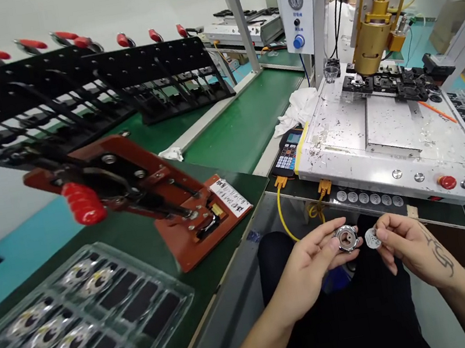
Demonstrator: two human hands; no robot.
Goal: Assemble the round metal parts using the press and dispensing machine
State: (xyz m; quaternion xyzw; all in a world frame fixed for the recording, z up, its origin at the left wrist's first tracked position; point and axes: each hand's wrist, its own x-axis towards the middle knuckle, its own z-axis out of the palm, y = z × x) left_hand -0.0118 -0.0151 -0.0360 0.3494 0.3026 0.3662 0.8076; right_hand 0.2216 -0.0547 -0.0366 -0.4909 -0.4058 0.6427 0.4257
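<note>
My left hand (321, 249) is closed around a round metal watch case (347, 238), its hollow inside turned up toward me. Between the thumb and fingers of my right hand (396, 235) is a thin silver disc (372, 238) with faint printing, probably a watch back cover. A small gap separates the disc from the case. Both hands are above my lap, in front of the bench edge. Just beyond them, a black strip (369, 199) bears several similar round discs.
A dispensing machine (371, 46) stands ahead on a white base (343, 150) with a red button (446, 182). At left are a brown clamp fixture (200, 249) with a red handle (82, 203) and a clear tray (108, 252) of metal parts. A green conveyor (245, 119) runs behind.
</note>
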